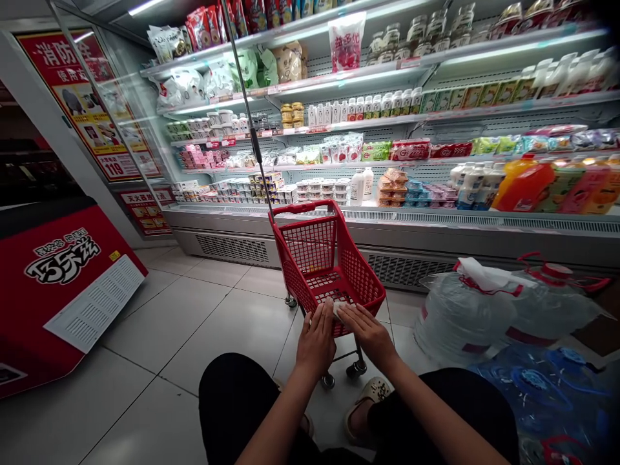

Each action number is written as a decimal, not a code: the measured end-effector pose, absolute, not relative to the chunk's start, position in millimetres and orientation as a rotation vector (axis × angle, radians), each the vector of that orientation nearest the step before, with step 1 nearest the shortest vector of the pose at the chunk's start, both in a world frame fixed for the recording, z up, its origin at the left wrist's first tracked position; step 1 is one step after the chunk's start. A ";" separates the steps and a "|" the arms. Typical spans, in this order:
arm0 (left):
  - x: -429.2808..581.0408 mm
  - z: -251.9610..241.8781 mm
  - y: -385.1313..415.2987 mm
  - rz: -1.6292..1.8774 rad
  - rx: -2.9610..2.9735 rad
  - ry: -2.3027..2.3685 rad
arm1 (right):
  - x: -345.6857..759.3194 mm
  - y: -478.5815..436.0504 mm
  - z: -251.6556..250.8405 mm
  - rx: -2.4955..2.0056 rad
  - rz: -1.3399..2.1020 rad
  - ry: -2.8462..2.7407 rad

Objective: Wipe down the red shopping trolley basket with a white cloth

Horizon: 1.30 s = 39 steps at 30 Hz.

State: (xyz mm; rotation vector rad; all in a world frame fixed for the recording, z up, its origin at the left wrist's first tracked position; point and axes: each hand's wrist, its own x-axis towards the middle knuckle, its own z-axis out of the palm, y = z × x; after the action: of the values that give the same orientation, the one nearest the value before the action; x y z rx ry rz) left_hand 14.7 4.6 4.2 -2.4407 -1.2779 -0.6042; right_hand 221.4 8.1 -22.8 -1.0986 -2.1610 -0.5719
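A small red shopping cart on wheels stands on the tiled floor just ahead of my knees. A thin metal pole rises from its back left corner. My left hand lies flat on the cart's near rim, fingers stretched. Beside it my right hand also rests on that rim with fingers extended. Between the two hands shows a small white thing, perhaps a cloth or paper; I cannot tell which hand presses it. The cart basket looks empty.
An open refrigerated display full of dairy packs, bottles and juice lines the wall behind the cart. Large water jugs lie on the floor at right. A red chest freezer stands at left. I am crouched, black trousers and sandals visible.
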 end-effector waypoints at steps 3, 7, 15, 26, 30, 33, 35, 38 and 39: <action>12.3 4.1 4.5 -0.578 -2.425 -1.248 | 265.7 15.5 -19.7 -1.163 -0.580 -2.120; 15.9 3.0 3.9 -0.600 -2.433 -1.259 | 309.3 23.6 -22.4 -1.302 -0.619 -2.022; 23.9 -3.0 -5.3 -0.661 -2.414 -1.290 | 260.4 8.2 -38.0 -1.377 -0.561 -1.861; 46.3 -5.2 3.0 -0.630 -2.368 -1.227 | 304.1 43.4 -37.2 -1.309 -0.492 -1.988; 70.2 -7.2 5.8 -0.626 -2.402 -1.221 | 308.6 63.0 -35.4 -1.432 -0.421 -1.856; 81.7 -5.8 6.4 -0.611 -2.472 -1.224 | 298.0 64.4 -31.2 -1.459 -0.363 -1.826; 86.3 -3.6 7.3 -0.597 -2.538 -1.193 | 283.3 57.0 -31.3 -1.433 -0.343 -1.840; 90.0 -0.6 10.2 -0.601 -2.638 -1.145 | 258.6 40.6 -36.4 -1.394 -0.352 -1.838; 90.0 0.2 11.9 -0.608 -2.668 -1.128 | 252.7 35.9 -38.1 -1.390 -0.360 -1.833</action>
State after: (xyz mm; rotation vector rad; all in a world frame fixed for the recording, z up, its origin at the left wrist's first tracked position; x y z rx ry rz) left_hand 90.0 11.9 0.2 -2.6681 -1.1279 -0.6077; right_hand 252.7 35.9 -38.1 -1.3898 -1.8333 -0.3597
